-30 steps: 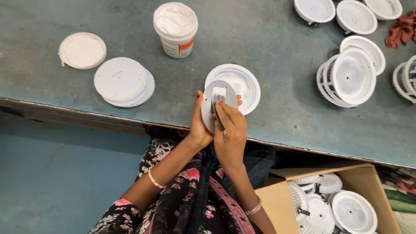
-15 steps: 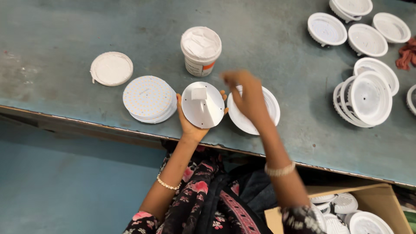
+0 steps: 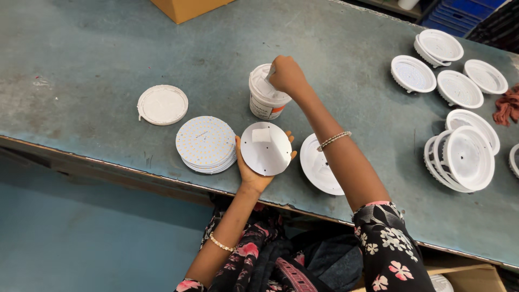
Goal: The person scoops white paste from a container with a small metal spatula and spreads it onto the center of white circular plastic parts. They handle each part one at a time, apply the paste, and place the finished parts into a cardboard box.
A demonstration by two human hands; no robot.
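Note:
My left hand (image 3: 254, 172) holds a round white disc (image 3: 266, 148) flat, its back up, with a smear of white paste near the top edge. My right hand (image 3: 286, 74) reaches over an open white tub of paste (image 3: 264, 100), fingers closed on a small applicator dipped into it. A stack of round discs dotted with small yellow chips (image 3: 206, 144) lies just left of the held disc. A shallow white round housing (image 3: 319, 165) sits under my right forearm.
The tub's lid (image 3: 162, 105) lies to the left on the worn green table (image 3: 97, 59). Several white round housings (image 3: 466, 158) crowd the right side, with a red rag (image 3: 507, 108) beyond. A cardboard box corner (image 3: 186, 7) stands at the far edge.
My right hand left the held disc and reached forward to the paste tub. My left hand lowered the disc toward the table beside the stack.

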